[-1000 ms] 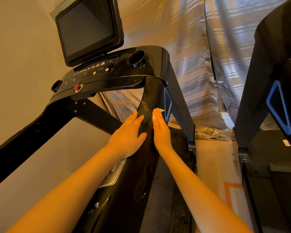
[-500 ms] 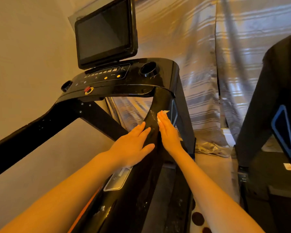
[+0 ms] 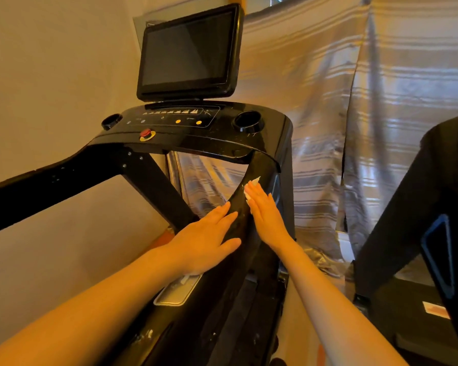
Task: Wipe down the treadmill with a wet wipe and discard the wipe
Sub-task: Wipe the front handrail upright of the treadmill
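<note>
Most of the wet wipe (image 3: 254, 182) lies hidden under the right hand (image 3: 266, 215); only white edges show. The second treadmill (image 3: 418, 233) is cut off at the right edge.

The treadmill (image 3: 238, 228) rail is glossy black plastic, scuffed and speckled. Its screen (image 3: 187, 51) looks smooth and glassy. The striped curtain (image 3: 328, 114) behind is sheeny cloth.

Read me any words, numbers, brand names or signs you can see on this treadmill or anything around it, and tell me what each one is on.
No text can be read.
Console panel: a row of small white profile icons and symbols, too small to read.
Silver plate on the handrail: blurred, no legible print.
White label on the neighbouring machine: too blurred.
Screen: dark, showing nothing.
</note>
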`<action>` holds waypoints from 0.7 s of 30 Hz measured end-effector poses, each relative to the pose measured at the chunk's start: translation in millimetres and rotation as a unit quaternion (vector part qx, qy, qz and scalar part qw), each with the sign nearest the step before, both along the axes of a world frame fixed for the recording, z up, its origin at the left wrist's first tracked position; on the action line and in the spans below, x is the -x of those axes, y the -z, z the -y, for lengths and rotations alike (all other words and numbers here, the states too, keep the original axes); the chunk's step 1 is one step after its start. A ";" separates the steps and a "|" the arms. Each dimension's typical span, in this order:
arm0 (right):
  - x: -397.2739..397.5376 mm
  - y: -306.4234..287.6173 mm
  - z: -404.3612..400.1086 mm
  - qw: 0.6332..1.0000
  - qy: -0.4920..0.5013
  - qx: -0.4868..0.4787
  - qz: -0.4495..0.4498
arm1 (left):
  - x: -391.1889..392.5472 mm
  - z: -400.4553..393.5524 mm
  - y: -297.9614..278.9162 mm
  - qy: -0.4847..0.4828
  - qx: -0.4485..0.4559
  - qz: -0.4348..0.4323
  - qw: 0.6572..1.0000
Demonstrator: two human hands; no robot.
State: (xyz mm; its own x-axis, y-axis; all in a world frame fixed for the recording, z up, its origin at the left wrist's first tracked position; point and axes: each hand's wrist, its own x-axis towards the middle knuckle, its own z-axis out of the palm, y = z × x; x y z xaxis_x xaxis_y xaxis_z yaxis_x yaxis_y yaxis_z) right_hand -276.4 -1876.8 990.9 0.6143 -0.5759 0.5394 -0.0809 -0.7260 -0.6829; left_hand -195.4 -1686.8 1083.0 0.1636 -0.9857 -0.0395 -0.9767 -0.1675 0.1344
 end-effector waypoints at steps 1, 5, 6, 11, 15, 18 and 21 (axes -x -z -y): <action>-0.7 -1.5 -0.4 1.000 0.000 -0.001 -0.003 | 0.0 0.4 -0.1 0.000 0.000 -0.001 1.000; 9.1 7.0 -20.0 1.000 -0.021 0.006 0.010 | 0.5 0.9 -0.1 0.000 0.001 -0.003 1.000; 12.3 8.7 -23.6 0.999 -0.028 0.013 0.010 | 0.4 1.1 -0.2 0.002 0.001 -0.002 1.000; 8.6 -12.3 -4.3 0.997 -0.020 0.049 -0.054 | -1.0 0.4 0.9 0.007 0.004 0.008 1.000; -1.7 -28.0 9.9 0.996 -0.017 0.038 -0.076 | -1.5 0.7 1.6 0.006 0.015 0.017 1.000; -0.5 -25.2 -0.7 0.999 -0.023 0.004 -0.029 | -0.4 0.2 1.2 0.007 0.019 0.022 1.000; 5.3 -14.8 -12.8 0.999 -0.033 0.009 -0.021 | -0.3 -0.1 1.2 0.009 0.021 0.028 0.999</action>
State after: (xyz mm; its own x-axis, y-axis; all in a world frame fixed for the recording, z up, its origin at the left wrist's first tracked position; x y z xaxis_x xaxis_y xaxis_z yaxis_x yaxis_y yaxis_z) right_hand -281.7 -1864.0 1005.8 0.6731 -0.5233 0.5226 -0.0605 -0.7432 -0.6663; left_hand -195.2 -1686.7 1081.8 0.1471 -0.9891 0.0114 -0.9856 -0.1455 0.0865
